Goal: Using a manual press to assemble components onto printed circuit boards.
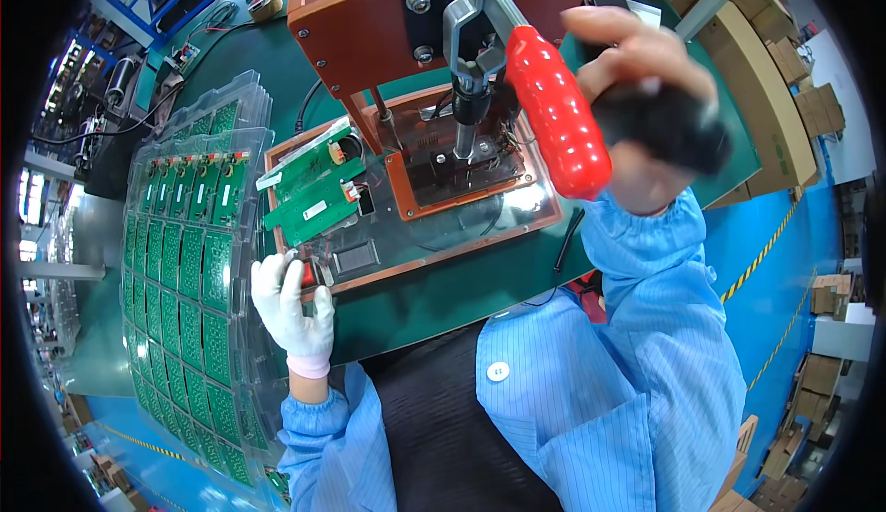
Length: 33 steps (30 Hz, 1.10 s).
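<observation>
Before you stands the brown fixture. Your right hand, half curled, is beside the red handle; because of blur, I cannot tell whether it holds the dark object. The green boards lie overlapping on the fixture's left side and could slip if knocked. Your gloved left hand, loosely bent, is at the small red part, its grip unclear; a careless push could shift it.

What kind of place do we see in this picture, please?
It looks like an electronics workshop or factory. Clear trays hold rows of green circuit boards, a machine with a red handle stands on the green table, and yellow-and-black tape marks the blue floor.
</observation>
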Each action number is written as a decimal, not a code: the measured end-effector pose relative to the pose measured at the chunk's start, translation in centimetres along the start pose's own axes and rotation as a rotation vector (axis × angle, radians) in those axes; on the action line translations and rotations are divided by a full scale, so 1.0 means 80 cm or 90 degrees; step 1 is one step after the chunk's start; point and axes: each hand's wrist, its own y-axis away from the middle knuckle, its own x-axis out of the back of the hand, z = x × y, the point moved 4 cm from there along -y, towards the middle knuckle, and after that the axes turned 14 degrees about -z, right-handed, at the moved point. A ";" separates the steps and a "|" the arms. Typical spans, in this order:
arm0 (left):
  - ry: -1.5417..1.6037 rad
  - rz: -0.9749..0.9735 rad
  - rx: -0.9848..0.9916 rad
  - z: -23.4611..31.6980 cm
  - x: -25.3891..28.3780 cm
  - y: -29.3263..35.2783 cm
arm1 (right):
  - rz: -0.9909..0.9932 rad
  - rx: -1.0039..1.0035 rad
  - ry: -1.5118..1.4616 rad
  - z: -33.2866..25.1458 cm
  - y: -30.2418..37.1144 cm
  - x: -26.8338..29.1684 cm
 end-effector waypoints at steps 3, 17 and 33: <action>0.059 0.004 -0.016 -0.009 -0.011 0.012 | 0.301 -0.213 -0.343 0.053 0.047 0.000; 0.059 0.106 0.041 -0.017 -0.034 0.023 | 0.415 -0.652 -0.551 0.214 0.229 -0.091; 0.189 0.056 0.146 -0.012 -0.032 0.017 | 0.405 -0.637 -0.456 0.206 0.224 -0.087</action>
